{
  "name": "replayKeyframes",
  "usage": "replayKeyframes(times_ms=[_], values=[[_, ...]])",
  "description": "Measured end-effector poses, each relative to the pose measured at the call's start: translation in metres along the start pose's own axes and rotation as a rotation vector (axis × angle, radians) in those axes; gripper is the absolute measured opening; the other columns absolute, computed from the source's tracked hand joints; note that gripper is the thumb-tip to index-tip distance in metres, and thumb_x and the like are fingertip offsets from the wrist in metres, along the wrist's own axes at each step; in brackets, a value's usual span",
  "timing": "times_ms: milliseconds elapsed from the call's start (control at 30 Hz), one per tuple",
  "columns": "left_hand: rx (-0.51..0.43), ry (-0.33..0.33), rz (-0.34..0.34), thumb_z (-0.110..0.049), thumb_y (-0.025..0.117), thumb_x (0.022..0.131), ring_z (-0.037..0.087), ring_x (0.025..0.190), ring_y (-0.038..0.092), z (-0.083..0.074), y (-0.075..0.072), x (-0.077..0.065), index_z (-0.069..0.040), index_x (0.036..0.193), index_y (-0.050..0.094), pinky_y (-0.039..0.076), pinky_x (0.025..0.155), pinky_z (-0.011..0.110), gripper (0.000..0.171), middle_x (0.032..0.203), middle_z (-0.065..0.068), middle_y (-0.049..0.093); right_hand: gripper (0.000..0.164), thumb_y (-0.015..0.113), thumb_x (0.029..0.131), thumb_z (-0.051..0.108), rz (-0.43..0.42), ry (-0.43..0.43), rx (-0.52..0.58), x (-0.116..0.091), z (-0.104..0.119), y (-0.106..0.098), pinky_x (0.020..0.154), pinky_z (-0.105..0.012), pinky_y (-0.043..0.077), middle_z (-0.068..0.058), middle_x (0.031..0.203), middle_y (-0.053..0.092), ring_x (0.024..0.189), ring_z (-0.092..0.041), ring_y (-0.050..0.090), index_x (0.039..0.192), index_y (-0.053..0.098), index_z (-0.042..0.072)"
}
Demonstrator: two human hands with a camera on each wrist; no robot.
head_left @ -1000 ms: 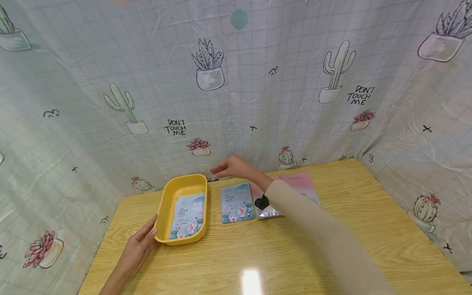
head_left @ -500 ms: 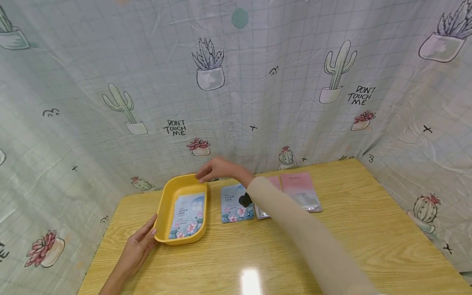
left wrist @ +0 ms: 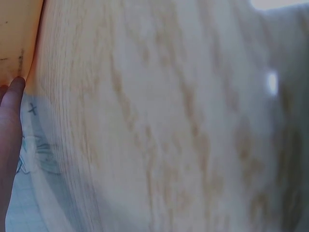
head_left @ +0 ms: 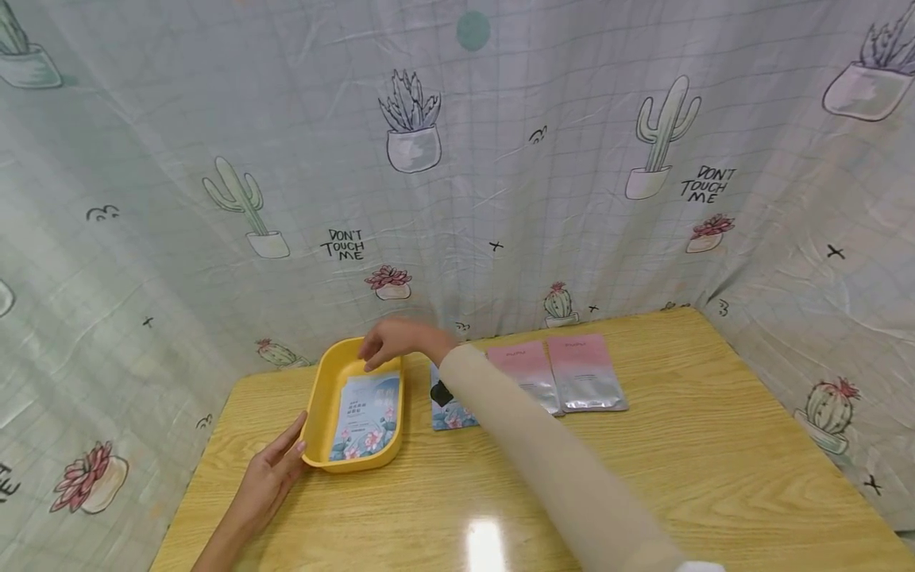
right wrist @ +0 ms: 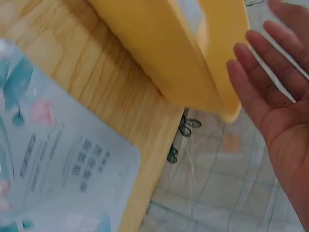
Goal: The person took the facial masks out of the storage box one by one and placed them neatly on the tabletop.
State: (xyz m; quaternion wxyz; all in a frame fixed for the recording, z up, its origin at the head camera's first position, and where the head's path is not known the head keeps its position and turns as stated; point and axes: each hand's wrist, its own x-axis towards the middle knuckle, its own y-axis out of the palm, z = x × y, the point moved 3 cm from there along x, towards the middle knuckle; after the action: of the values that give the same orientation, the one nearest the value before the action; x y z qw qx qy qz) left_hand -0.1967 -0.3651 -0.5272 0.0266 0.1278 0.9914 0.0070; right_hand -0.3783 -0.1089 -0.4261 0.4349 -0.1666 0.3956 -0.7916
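A yellow plastic tray (head_left: 357, 463) stands at the back left of the table, with a blue floral sachet (head_left: 364, 417) lying inside. My left hand (head_left: 266, 481) touches the tray's near left corner with extended fingers; in the left wrist view a fingertip (left wrist: 18, 83) rests on its outer wall. Over the tray's far right part hovers my right hand (head_left: 393, 342), holding nothing. Its fingers (right wrist: 258, 67) are loosely bent, as the right wrist view shows. A second blue floral sachet (right wrist: 67, 154) lies right of the tray, partly hidden by the right sleeve in the head view.
Two pink and silver sachets (head_left: 588, 372) lie side by side farther right, the left one partly behind the sleeve (head_left: 529, 437). A cactus-print curtain (head_left: 493, 159) hangs along the back and sides of the wooden table (head_left: 715, 445).
My right hand has moved left and slightly down, from beyond the tray's right side to above it. The right sleeve has uncovered more of the pink sachets. My left hand has stayed at the tray.
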Motion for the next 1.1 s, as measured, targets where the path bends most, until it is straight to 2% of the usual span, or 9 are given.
replayKeyframes(times_ms=[300,533,700,867,1100], values=[[0.012,0.005,-0.027,-0.015,0.045,0.111,-0.005,0.128,0.051,0.0,0.0,-0.003,-0.004,0.163,0.01,0.05,0.102,0.022,0.063,0.168,0.022,-0.005,0.037,0.081,0.09,0.026,0.025,0.089,-0.011,0.015,0.008,0.02,0.076,-0.015,0.054,0.004,0.107,0.074,0.092,-0.006,0.066,0.122,0.075,0.008],[0.04,0.006,-0.043,-0.015,0.044,0.111,-0.005,0.129,0.05,0.003,0.005,-0.004,-0.005,0.163,0.012,0.051,0.102,0.023,0.062,0.168,0.02,-0.002,0.034,0.083,0.088,0.023,0.029,0.187,-0.169,0.018,0.01,0.037,0.078,-0.018,0.053,0.008,0.108,0.071,0.092,-0.007,0.061,0.12,0.076,0.013],[0.033,0.0,-0.064,-0.015,0.044,0.111,-0.005,0.127,0.051,0.004,0.004,-0.004,-0.005,0.164,0.013,0.051,0.101,0.023,0.062,0.168,0.022,-0.002,0.032,0.083,0.087,0.015,0.026,0.166,-0.122,0.02,0.01,0.045,0.076,-0.019,0.052,0.003,0.11,0.072,0.09,-0.008,0.061,0.119,0.077,0.009],[0.024,0.004,-0.052,-0.015,0.044,0.111,-0.004,0.128,0.051,0.005,0.005,-0.004,-0.005,0.163,0.013,0.051,0.102,0.024,0.062,0.168,0.022,-0.002,0.035,0.082,0.088,0.012,0.049,0.13,-0.114,0.024,0.01,0.05,0.074,-0.015,0.049,0.001,0.115,0.073,0.087,-0.007,0.057,0.122,0.076,0.009],[0.021,-0.011,-0.061,-0.017,0.045,0.111,-0.007,0.128,0.048,0.006,0.005,-0.004,-0.007,0.164,0.014,0.049,0.104,0.023,0.062,0.169,0.02,-0.003,0.025,0.082,0.087,0.008,0.048,0.092,-0.104,0.029,0.009,0.053,0.072,-0.014,0.05,0.004,0.099,0.073,0.083,-0.007,0.058,0.112,0.079,0.009]])
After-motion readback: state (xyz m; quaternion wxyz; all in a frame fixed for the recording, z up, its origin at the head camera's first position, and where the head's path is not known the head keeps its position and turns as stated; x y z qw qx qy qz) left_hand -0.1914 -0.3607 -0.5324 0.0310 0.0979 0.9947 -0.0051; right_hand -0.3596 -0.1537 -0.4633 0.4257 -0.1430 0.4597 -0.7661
